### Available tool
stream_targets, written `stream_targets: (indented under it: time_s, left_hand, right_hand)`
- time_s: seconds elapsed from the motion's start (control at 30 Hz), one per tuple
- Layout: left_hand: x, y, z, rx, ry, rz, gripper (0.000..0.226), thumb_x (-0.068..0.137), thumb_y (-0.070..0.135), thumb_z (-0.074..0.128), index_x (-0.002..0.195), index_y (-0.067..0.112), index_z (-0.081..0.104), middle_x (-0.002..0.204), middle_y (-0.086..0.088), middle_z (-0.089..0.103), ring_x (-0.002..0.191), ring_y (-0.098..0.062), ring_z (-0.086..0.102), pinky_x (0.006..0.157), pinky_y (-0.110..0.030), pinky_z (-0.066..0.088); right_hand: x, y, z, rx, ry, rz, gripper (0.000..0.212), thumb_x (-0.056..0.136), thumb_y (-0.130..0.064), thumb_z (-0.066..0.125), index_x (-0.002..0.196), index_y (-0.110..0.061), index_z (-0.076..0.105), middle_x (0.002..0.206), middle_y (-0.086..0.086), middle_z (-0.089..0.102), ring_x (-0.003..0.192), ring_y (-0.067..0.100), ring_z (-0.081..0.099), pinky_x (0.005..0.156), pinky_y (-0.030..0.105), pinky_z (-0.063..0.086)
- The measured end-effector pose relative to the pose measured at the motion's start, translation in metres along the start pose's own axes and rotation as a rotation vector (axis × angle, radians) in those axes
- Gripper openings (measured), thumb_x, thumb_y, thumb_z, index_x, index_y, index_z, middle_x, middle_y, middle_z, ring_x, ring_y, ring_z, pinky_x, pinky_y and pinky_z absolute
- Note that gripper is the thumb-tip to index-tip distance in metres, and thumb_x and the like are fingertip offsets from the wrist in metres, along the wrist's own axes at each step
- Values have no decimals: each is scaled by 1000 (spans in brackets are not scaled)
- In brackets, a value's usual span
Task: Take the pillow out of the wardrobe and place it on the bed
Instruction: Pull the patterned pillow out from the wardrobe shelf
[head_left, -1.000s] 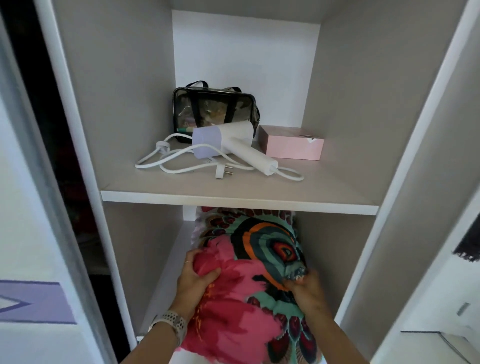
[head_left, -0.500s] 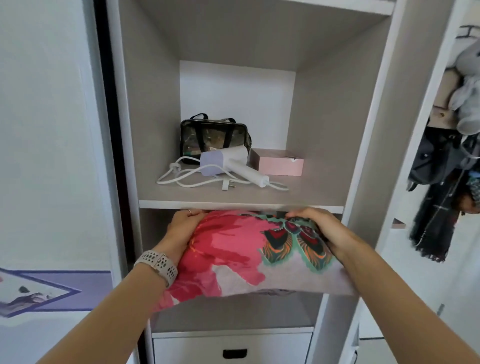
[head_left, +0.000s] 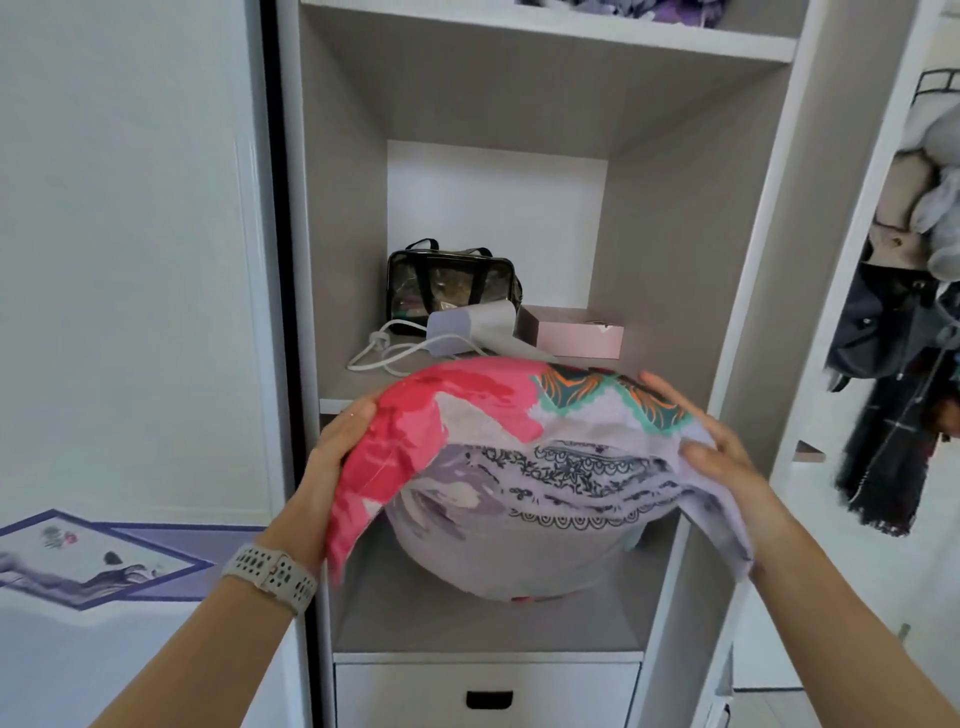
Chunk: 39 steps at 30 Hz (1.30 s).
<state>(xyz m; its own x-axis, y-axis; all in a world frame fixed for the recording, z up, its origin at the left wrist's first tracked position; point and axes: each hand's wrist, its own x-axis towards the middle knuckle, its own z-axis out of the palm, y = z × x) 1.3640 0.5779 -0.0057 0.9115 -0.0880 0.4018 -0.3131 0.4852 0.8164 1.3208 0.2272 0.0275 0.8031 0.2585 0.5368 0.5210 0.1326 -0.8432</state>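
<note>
Both hands clasp the pillow (head_left: 524, 467) by its ends, the left hand (head_left: 337, 452) curled round the pink side, the right hand (head_left: 711, 447) spread on the lilac side. It hangs mid-frame, in front of the wardrobe (head_left: 670, 260) shelves. Removal looks nearly finished; next likely comes turning toward the bed, unseen here.

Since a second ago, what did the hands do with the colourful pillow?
Both hands, left hand and right hand, pulled the pillow out from the lower shelf, toward the camera, and lifted it. They keep gripping its ends. The hair dryer, clear bag and pink box stayed put.
</note>
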Motion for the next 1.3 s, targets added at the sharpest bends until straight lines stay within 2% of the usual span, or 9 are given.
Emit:
stream_targets:
  time_s: [0.1,0.27,0.4,0.53,0.7,0.87,1.03,1.17,1.3]
  left_hand:
    - [-3,7,20,81,-7,68,39,85,49,57,111,25,71,110,-3,74,102,-19,69,75,-24,56]
    - [-5,41,41,290,-72,340,45,86,22,62,129,20,50,110,12,69,100,-6,66,83,-28,53]
    - [-13,75,61,566,23,519,45,68,29,74,109,33,56,91,18,70,87,-4,66,76,-17,51]
    - [-26,89,72,891,367,570,10,69,54,60,75,60,55,86,2,48,95,-26,52,84,-35,43]
    - [-60,97,69,1125,747,682,16,79,54,53,69,42,56,109,-3,45,106,-20,39,93,-33,35]
    - [-122,105,50,1059,846,635,13,82,44,54,81,40,67,68,14,61,63,-4,53,67,-30,46]
    - [-200,112,33,1187,1109,605,16,83,35,55,87,41,70,65,12,65,66,-3,58,70,-32,50]
    - [-260,128,17,1304,1316,601,16,80,32,55,78,27,70,62,7,68,59,-12,59,62,-37,53]
    - [-309,156,-1,1378,1435,651,13,76,36,56,80,40,68,70,21,67,67,8,61,65,-20,49]
  right_hand:
    - [3,4,23,-9,142,-110,59,68,2,65,119,-28,67,114,0,73,106,16,68,81,24,55]
    - [29,-37,38,-145,514,-344,30,70,-9,73,94,-27,70,89,-9,75,82,11,69,73,25,56]
    - [46,-73,48,-187,529,-543,17,76,-18,73,84,-30,64,75,-19,67,70,0,60,65,17,49]
    - [56,-82,60,-160,505,-580,16,76,-19,71,76,-32,63,66,-22,63,63,-3,54,59,15,45]
    - [66,-66,66,-38,285,-451,11,72,-22,72,72,-33,68,65,-18,66,60,0,58,54,16,47]
    - [79,-42,108,-4,-88,-291,14,68,-33,72,79,-36,66,71,-21,68,66,-5,60,60,11,46]
    - [73,-18,175,-95,-542,-157,70,42,-57,83,106,-42,61,104,-17,71,99,-2,64,88,25,51]
    - [60,4,239,-40,-653,-149,45,52,-44,80,95,-37,69,88,-14,77,84,6,72,84,42,58]
    - [51,21,314,76,-722,-182,33,59,-30,76,91,-32,71,84,-7,77,80,15,73,79,47,58]
